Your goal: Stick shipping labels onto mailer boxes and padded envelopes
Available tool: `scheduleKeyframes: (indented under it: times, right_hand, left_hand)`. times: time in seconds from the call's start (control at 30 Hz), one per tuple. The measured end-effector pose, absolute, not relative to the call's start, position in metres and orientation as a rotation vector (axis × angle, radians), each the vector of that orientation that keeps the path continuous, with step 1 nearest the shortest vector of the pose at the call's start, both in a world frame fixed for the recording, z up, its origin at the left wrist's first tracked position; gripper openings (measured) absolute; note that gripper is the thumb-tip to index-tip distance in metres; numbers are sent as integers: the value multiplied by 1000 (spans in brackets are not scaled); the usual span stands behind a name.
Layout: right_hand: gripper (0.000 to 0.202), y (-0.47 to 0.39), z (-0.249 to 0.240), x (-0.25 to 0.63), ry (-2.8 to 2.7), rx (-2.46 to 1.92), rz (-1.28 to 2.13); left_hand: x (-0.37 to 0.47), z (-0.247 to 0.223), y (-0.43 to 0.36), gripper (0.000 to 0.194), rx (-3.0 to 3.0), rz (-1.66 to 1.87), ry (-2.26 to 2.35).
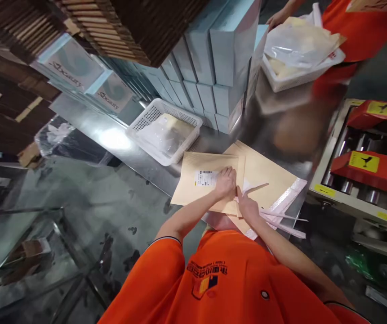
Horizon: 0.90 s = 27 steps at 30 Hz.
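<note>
A tan padded envelope (193, 164) with a white barcode label (206, 178) lies at the front of the metal table. My left hand (226, 183) rests on it beside the label, fingers curled against its flap side. My right hand (247, 208) is close by, its fingers closed at the flap's edge; a bit of pale strip shows between the hands. Under both lies a stack of more padded envelopes (267, 180), with white bubble-lined edges at the right. Loose white strips (286, 227) stick out past my right wrist.
Behind the envelopes stands a white basket (161, 157) holding plastic-wrapped packets. Light-blue boxes (227, 54) are stacked at the back, with brown cartons (139, 27) above. Top right, a co-worker's hand (277, 19) is at another white basket (301, 76). A roller conveyor (346, 184) flanks the right side.
</note>
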State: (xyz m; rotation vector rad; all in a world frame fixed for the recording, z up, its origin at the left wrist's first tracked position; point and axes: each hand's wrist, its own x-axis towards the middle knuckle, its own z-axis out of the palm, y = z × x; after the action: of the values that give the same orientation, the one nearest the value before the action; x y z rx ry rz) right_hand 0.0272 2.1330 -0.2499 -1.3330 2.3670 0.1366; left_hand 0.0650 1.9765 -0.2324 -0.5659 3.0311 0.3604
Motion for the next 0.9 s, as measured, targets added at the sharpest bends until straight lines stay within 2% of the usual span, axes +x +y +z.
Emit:
scheduleKeyframes:
  times: [0.17,0.43,0.53,0.57,0.63,0.77,0.9]
  right_hand:
    - [57,2143,-251,35,2353,-1489,207]
    - [63,2198,-243,43,2029,-1636,104]
    - [43,2201,-239,31,1915,-1536,-121]
    - [35,2198,-237,25,1942,-1434,-241]
    - [31,2190,-232,16,2073,-1121,-542]
    - [45,2177,-209,10,1978,-647,-932]
    - [35,2187,-163,22,1870,-770,-1047]
  left_hand:
    - [31,-234,1961,56,-311,362,3000]
    - [4,-227,1946,51,-661,480,2941]
    - [-11,-210,1933,40,-736,593,2838]
    - [-14,-203,1930,31,-703,623,2802]
    - [-16,-187,1926,17,-657,698,2786]
    - [-8,-140,1927,22,-716,1168,2959]
    - [-7,-88,1941,26,-705,1489,3088]
